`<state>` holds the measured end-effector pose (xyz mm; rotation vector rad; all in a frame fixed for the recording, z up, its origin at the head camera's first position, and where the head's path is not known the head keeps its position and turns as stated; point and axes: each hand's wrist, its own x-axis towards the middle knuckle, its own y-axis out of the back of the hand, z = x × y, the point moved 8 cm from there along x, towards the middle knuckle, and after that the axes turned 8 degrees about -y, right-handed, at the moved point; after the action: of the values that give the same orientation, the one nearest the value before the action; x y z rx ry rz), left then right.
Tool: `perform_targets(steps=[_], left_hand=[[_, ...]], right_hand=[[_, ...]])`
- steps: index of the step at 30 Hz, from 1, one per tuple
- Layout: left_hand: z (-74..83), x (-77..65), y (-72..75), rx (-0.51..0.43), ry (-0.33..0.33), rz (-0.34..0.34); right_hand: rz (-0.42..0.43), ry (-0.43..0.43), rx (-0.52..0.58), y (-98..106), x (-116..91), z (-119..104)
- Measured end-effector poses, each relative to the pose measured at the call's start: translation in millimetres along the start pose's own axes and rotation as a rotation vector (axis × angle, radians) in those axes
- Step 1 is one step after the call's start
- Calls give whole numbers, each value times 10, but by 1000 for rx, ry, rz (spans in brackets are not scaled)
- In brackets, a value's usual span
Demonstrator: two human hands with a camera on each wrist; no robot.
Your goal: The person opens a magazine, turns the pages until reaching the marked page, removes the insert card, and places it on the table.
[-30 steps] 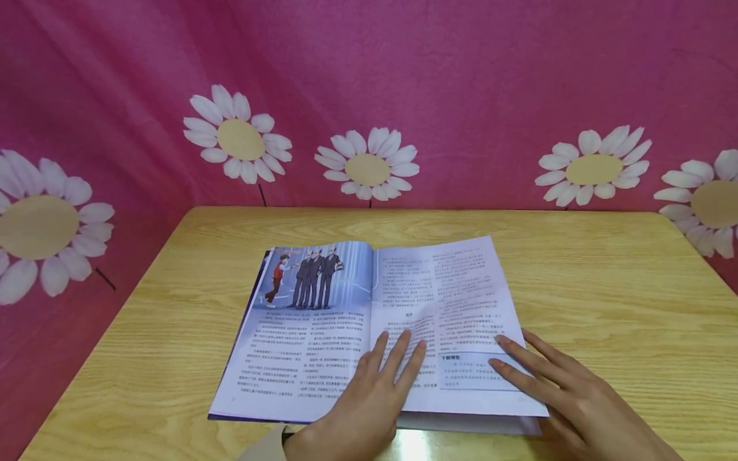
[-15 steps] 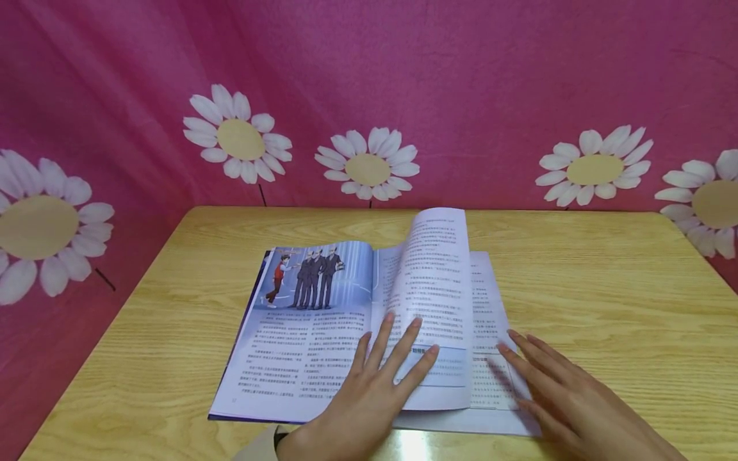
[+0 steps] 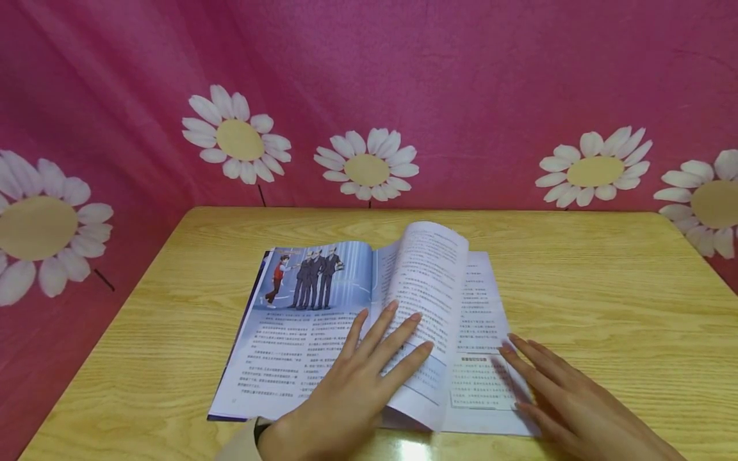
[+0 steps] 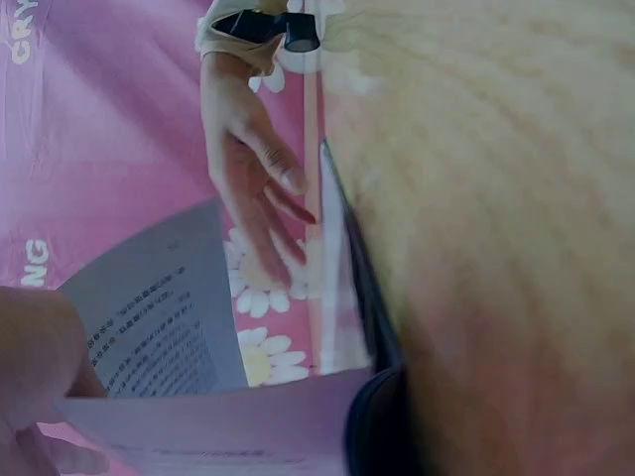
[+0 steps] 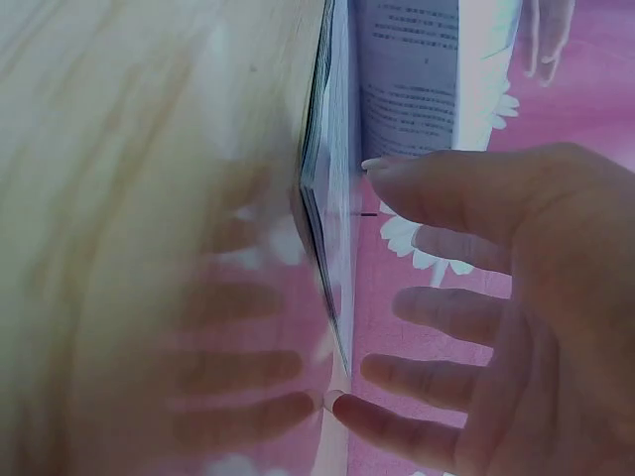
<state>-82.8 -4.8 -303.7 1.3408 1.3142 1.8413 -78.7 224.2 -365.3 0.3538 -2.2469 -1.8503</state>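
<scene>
An open magazine (image 3: 271, 358) lies on the table, a picture of suited figures at the top of its left page. One right-hand page (image 3: 429, 275) is lifted and curls over toward the left. My left hand (image 3: 346, 378) lies with spread, straight fingers against this curled page, near its lower half. In the left wrist view the page (image 4: 164, 317) stands up beside the hand. At the magazine's right edge is my right hand (image 3: 582, 397), its fingers extended and fingertips beside the lower page (image 3: 481, 378). The right wrist view shows this hand (image 5: 566, 288) holding nothing, near the page edges.
The wooden table (image 3: 161, 307) extends around the magazine. A pink cloth backdrop (image 3: 461, 77) with large white daisies (image 3: 367, 169) hangs behind and at the left side. Light reflects off the table's front (image 3: 415, 448).
The right-hand page has been lifted and folded leftward, showing the page under it. My left hand has shifted slightly left with the page; my right hand stays at the right edge.
</scene>
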Motion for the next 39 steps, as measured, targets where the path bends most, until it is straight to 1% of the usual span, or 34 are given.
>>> perform_targets(steps=[3, 5, 6, 9, 13, 16, 19, 25, 27, 29, 34, 39], left_hand=[[3, 8, 143, -33, -50, 102], [-1, 7, 231, -48, -83, 149], [-5, 3, 265, -47, -95, 158], [-22, -16, 332, -29, -116, 152], [-42, -41, 383, 46, -138, 139], [-84, -79, 403, 50, -124, 113], [-162, -157, 404, 20, -67, 62], [-368, -399, 323, 6, 125, -86], [-415, -482, 289, 5, 176, -129], [-438, -553, 269, 18, 203, -147], [-470, -688, 226, 27, 263, -162], [-517, -809, 144, 16, 363, -185]], right_hand=[[69, 62, -18, 18, -5, -16], [90, 90, -15, 24, -10, -26], [98, 98, -17, 29, -10, -32], [50, 64, -5, 6, -4, -26], [-14, 8, 9, -17, 6, -21], [-39, -5, 15, -23, 10, -23], [-57, -3, 29, -28, 14, -15], [-77, -8, 54, -50, 17, 24], [-85, -14, 51, -63, 15, 30], [-91, -22, 57, -71, 13, 32], [-98, -47, 44, -93, 14, 30], [-133, -88, 52, -151, 14, 65]])
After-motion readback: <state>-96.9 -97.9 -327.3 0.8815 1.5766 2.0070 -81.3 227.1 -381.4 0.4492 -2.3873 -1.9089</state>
